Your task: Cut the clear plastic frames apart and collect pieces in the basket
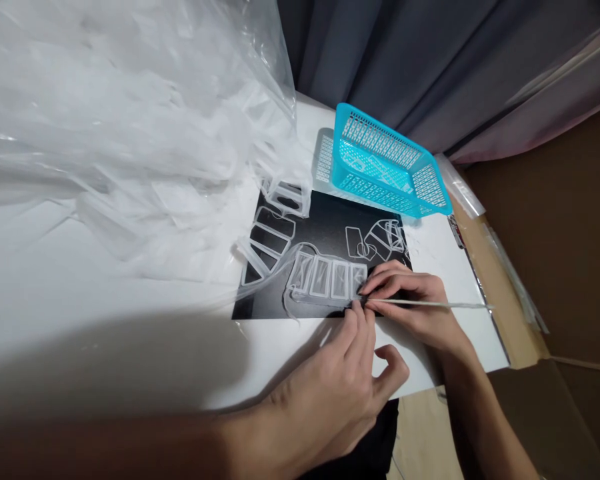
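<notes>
On a black mat [325,212] lies a joined row of clear-and-white rectangular frames [330,279], with loose thin strands at its left end. My right hand [415,300] pinches a thin white cord [430,304] at the row's right end; the cord sticks out to the right past the knuckles. Close against those fingertips, my left hand [335,380] has its fingers pressed together at the row's near right corner, its thumb bent and apart. What lies between the left fingertips is hidden.
More white frames [270,243] lie at the mat's left, and a tangled group [387,237] at its right. A turquoise basket [390,160] behind holds a few pale pieces. A big clear plastic bag [145,120] of white material fills the left. Cardboard [510,293] borders the table's right edge.
</notes>
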A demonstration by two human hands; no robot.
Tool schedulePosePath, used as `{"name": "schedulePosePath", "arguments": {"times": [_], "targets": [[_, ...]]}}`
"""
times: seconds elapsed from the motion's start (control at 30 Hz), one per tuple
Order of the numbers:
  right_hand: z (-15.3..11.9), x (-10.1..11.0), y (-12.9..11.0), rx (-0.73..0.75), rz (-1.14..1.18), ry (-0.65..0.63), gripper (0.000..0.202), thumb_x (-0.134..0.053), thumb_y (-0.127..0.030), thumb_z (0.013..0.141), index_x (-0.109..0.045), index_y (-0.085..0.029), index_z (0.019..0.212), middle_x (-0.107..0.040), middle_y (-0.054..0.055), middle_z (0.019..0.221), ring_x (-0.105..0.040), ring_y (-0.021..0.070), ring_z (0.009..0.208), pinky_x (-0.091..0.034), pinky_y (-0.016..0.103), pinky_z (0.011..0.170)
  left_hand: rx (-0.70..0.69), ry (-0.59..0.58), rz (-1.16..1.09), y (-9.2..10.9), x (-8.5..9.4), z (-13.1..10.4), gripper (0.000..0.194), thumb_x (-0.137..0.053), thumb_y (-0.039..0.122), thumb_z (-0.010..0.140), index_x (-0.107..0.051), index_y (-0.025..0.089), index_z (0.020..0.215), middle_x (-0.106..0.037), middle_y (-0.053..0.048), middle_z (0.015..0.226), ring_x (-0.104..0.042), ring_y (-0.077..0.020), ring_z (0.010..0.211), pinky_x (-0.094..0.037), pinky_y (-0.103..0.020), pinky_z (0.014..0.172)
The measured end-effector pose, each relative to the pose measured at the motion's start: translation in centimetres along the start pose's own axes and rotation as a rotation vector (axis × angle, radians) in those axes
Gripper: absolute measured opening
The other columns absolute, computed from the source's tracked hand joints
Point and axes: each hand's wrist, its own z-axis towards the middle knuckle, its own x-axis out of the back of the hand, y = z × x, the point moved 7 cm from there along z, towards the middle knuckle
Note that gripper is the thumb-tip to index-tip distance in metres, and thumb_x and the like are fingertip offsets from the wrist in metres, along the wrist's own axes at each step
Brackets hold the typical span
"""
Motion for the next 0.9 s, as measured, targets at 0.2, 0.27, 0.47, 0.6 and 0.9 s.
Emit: {"name": "schedulePosePath", "arguments": {"times": [0.2,0.27,0.47,0.6,0.9], "targets": [[-1.0,-0.5,-1.2,0.15,-0.177,0.027,0.016,-0.078,-0.012,0.099,-0.082,-0.027,0.095,-0.088,0.005,0.105,-0.077,0.0263,0.111,-0.064,0.046,0.094,-0.008,-0.028,-0.022,-0.1,-0.2,0.0,0.043,-0.057,0.044,0.098,-0.051,0.012,0.125,-0.073,-0.036,0.136,-0.072,-0.0464,0.131,-0.039,-0.055,0.115],[-1.3,-0.7,-1.3,0.196,-0.217,0.036,0.019,-0.076,-0.01,0.1,-0.083,-0.028,0.101,-0.088,0.005,0.107,-0.078,0.0271,0.109,-0.063,0.048,0.095,-0.017,-0.025,-0.025,-0.1,-0.2,0.0,0.041,-0.057,0.044,0.099,-0.049,0.013,0.126,-0.074,-0.035,0.134,-0.072,-0.0464,0.13,-0.038,-0.056,0.116],[-1.5,-0.8,-0.9,0.233,-0.223,0.133,0.022,-0.074,-0.009,0.1,-0.082,-0.03,0.101,-0.087,0.004,0.107,-0.08,0.0285,0.106,-0.064,0.052,0.094,-0.014,-0.031,-0.028,-0.2,-0.1,0.0,0.039,-0.056,0.044,0.1,-0.047,0.015,0.124,-0.074,-0.035,0.133,-0.073,-0.0465,0.13,-0.042,-0.056,0.114],[-1.4,-0.5,-1.0,0.259,-0.224,0.249,0.023,-0.075,-0.008,0.099,-0.08,-0.03,0.1,-0.087,0.004,0.108,-0.081,0.0295,0.112,-0.064,0.053,0.097,-0.011,-0.024,-0.027,0.0,-0.1,0.1,0.042,-0.058,0.046,0.098,-0.047,0.015,0.123,-0.072,-0.038,0.134,-0.072,-0.0473,0.132,-0.043,-0.055,0.115],[1.9,2.3,-0.8,0.196,-0.448,0.406,0.017,-0.069,-0.023,0.106,-0.074,-0.026,0.09,-0.086,0.007,0.109,-0.083,0.0243,0.098,-0.067,0.039,0.086,-0.001,-0.036,-0.047,-0.1,-0.4,0.1,0.054,-0.064,0.055,0.095,-0.049,0.013,0.126,-0.069,-0.038,0.141,-0.069,-0.0473,0.136,-0.044,-0.053,0.113]]}}
